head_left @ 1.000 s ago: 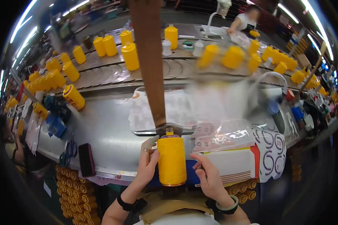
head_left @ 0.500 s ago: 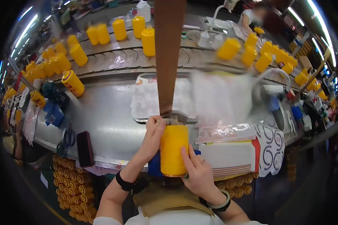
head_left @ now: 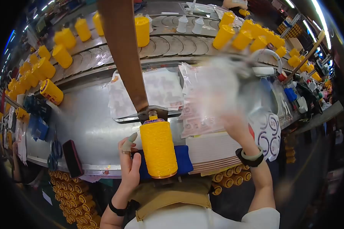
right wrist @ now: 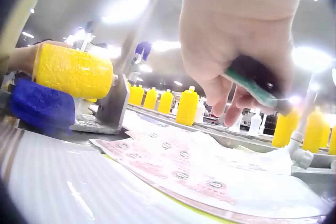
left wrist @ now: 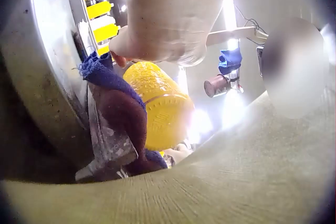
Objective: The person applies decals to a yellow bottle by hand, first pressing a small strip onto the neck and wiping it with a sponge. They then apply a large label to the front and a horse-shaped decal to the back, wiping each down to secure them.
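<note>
A bare metal desk (head_left: 88, 118) spans the head view's middle, with a phone (head_left: 73, 158) lower left and printed sheets (head_left: 197, 123) centre right. Above, a conveyor (head_left: 172, 45) carries bottles under overhead lights (right wrist: 315, 58). The textured yellow bottle (head_left: 158, 150) lies lower centre, the left hand's (head_left: 130, 162) fingers loosely spread beside it; the right hand (right wrist: 239, 40) grips a green-edged tool (right wrist: 252, 86).

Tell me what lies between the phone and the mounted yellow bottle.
In the head view: bare metal tabletop beside the phone, then the left hand, then some blue cloth next to the bottle.
</note>
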The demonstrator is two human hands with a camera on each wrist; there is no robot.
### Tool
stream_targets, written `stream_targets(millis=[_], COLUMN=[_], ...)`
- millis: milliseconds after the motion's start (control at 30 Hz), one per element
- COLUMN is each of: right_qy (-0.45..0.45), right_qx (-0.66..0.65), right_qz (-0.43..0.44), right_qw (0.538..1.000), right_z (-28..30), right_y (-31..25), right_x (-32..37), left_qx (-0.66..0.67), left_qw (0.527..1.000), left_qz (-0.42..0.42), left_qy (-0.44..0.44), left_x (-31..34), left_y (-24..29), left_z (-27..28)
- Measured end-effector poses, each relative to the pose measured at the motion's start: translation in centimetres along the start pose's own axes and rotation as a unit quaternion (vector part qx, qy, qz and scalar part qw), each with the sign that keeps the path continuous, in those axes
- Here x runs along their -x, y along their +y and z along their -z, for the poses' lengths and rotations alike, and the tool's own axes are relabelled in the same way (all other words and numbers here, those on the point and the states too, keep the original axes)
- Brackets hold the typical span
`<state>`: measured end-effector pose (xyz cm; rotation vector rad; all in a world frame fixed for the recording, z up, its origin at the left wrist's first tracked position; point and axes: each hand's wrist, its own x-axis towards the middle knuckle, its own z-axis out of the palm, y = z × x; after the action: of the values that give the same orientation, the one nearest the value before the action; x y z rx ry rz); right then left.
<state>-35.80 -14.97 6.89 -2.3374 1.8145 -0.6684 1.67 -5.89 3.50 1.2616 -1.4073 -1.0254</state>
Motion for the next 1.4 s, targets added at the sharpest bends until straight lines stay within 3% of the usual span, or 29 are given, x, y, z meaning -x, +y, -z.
stream_targets(millis=[167, 267, 367, 467, 500, 600, 733, 800, 933, 1033, 1100, 1133, 1167, 1200, 1233, 1400], right_qy=[-0.019, -0.073, -0.006, -0.003, -0.032, -0.002, 0.007, 0.053, 0.039, 0.002, -0.047, -0.047, -0.109, -0.171, -0.172, 0.095], right_qx=[0.044, -0.058, 0.013, 0.051, 0.100, 0.140, 0.129, 0.043, 0.057, 0.064, 0.187, 0.187, 0.223, 0.258, 0.258, 0.189], right_qz=[0.015, 0.071, 0.114, 0.091, 0.123, 0.108, 0.126, 0.169, 0.226, 0.269, 0.331, 0.331, 0.293, 0.253, 0.253, 0.394], right_qw=[0.999, 0.993, 0.993, 0.995, 0.987, 0.984, 0.984, 0.983, 0.972, 0.961, 0.924, 0.924, 0.923, 0.917, 0.916, 0.894], right_z=[-1.9, -4.8, -6.3, -3.6, -4.1, -4.3, -4.6, -5.5, -5.9, -6.5, -10.1, -12.0, -13.8, -13.8, -13.3, -4.6], right_y=[3.8, 5.4, 5.2, 2.2, 3.0, 3.7, 2.8, 1.1, -3.6, -5.3, -3.8, -3.4, -3.0, -3.8, -4.1, -7.6], right_x=[-0.5, 0.6, 0.9, 0.8, 0.8, 1.5, -0.6, -3.6, -9.0, -11.6, -13.0, -13.7, -14.3, -14.7, -14.6, -11.8], left_qx=[0.025, 0.024, 0.021, 0.025, 0.010, -0.017, 0.009, 0.013, 0.015, 0.032, 0.042, 0.040, 0.037, 0.038, 0.040, 0.049], left_qw=[0.999, 0.999, 0.999, 0.999, 0.999, 0.998, 0.998, 0.999, 0.999, 0.999, 0.998, 0.998, 0.999, 0.999, 0.999, 0.998], left_qz=[-0.035, -0.035, -0.031, -0.030, -0.044, -0.061, -0.054, -0.052, -0.043, -0.040, -0.041, -0.038, -0.035, -0.035, -0.034, -0.032], left_qy=[0.000, 0.000, 0.001, 0.013, 0.004, -0.007, 0.004, 0.007, 0.003, 0.008, 0.010, 0.010, 0.009, 0.010, 0.007, 0.006], left_x=[1.1, 1.3, 1.3, 1.8, 1.8, 1.9, 2.0, 1.9, 1.9, 2.0, 2.1, 2.1, 2.1, 2.0, 2.0, 1.9], left_y=[0.1, -0.2, 0.0, -0.2, -0.1, 0.2, 0.1, 0.0, -0.1, -0.3, -0.3, -0.3, -0.3, -0.2, -0.1, -0.3], left_z=[-1.4, -1.9, -1.9, -1.7, -1.7, -1.5, -1.7, -1.8, -1.7, -1.8, -1.8, -1.8, -1.7, -1.6, -1.6, -1.4])
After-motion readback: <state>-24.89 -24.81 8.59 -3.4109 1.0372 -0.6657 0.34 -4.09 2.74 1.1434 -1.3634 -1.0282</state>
